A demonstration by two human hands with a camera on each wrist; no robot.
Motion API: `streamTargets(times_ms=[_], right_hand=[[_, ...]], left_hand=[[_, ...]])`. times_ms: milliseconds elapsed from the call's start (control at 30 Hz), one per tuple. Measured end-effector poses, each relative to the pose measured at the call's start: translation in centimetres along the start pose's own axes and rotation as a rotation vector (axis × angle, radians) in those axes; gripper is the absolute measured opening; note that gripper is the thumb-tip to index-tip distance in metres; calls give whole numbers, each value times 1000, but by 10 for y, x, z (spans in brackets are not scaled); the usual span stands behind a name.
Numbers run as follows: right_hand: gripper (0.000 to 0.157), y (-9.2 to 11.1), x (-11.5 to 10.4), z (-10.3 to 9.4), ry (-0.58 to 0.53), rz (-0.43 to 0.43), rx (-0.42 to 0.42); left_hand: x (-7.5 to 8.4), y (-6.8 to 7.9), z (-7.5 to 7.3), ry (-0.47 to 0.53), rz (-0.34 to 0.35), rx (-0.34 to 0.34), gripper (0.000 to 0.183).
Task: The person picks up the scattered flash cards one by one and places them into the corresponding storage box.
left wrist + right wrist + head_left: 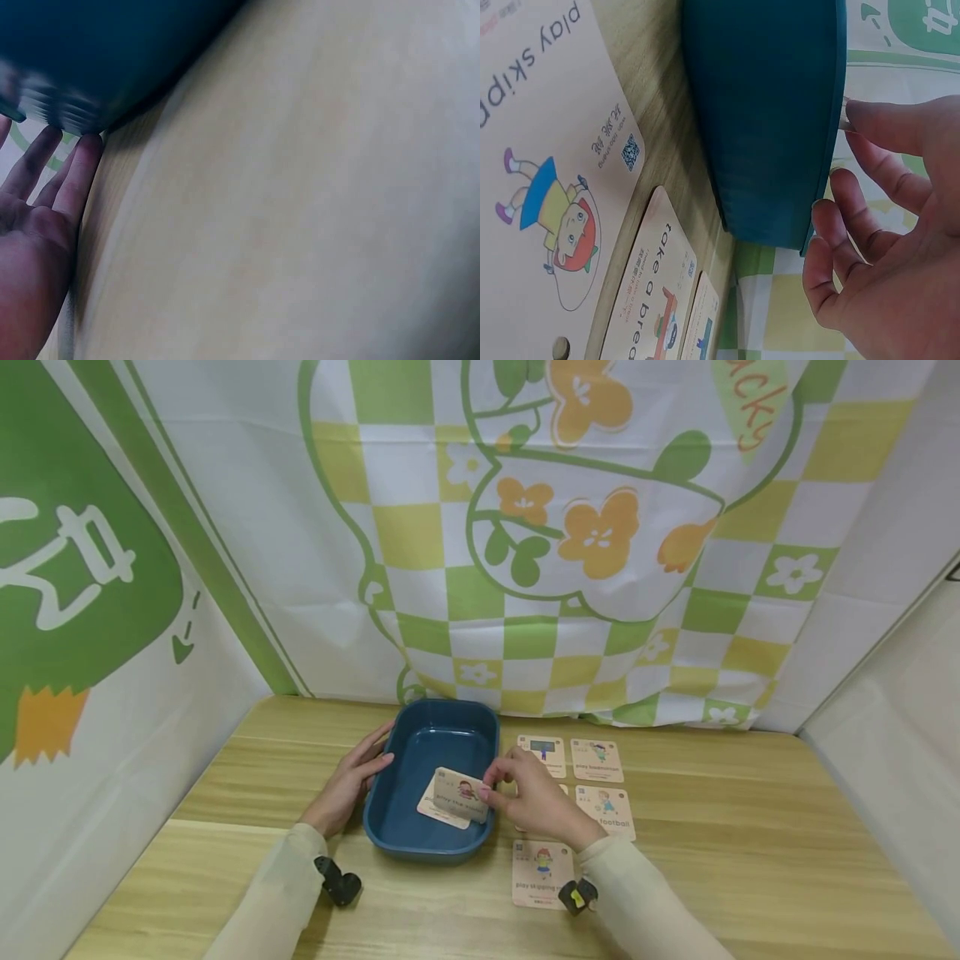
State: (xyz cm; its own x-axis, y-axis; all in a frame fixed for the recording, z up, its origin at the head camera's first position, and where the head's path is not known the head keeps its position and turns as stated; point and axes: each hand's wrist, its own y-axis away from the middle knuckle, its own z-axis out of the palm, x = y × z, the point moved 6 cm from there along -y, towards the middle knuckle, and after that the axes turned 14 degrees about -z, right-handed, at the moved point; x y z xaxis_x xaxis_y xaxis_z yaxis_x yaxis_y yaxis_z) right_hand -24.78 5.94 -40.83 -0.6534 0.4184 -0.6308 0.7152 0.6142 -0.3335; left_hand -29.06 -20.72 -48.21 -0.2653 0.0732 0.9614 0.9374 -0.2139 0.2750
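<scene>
A blue rectangular plastic basin (381, 839) stands on the table. My right hand (536, 797) pinches a picture card (454, 795) by its right edge, tilted over the inside of the basin. Beneath it another card (442, 814) lies on the basin floor, partly covered. In the right wrist view my right thumb and index finger meet just past the rim, and the basin wall hides most of the card. My left hand (351, 783) rests against the basin's left side, thumb at the rim. The left wrist view shows its fingers (75, 180) extended, tips touching the outer wall.
Right of the basin lie several cards on the table: a badminton card (597, 760), a football card (606, 810), a skipping card (536, 868), a chalkboard card (546, 752) and a "take a break" card (651, 277). A patterned curtain (525, 610) hangs behind.
</scene>
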Motion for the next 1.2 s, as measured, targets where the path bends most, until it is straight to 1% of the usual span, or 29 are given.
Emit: streamTargets(times_ms=[367, 667, 800, 900, 1067, 1200], right_hand=[[7, 0, 2, -2, 18, 5, 9], [15, 3, 2, -6, 14, -9, 34], [15, 5, 2, -8, 9, -2, 41], [15, 5, 1, -10, 12, 0, 48], [16, 8, 0, -15, 20, -26, 55], [18, 11, 2, -21, 16, -36, 68]], left_hand=[[0, 0, 0, 1, 4, -4, 62], [0, 1, 0, 5, 8, -10, 62], [0, 0, 0, 2, 0, 2, 62], [0, 0, 0, -4, 9, 1, 62], [0, 1, -1, -2, 16, -3, 63], [1, 1, -1, -5, 9, 0, 63]])
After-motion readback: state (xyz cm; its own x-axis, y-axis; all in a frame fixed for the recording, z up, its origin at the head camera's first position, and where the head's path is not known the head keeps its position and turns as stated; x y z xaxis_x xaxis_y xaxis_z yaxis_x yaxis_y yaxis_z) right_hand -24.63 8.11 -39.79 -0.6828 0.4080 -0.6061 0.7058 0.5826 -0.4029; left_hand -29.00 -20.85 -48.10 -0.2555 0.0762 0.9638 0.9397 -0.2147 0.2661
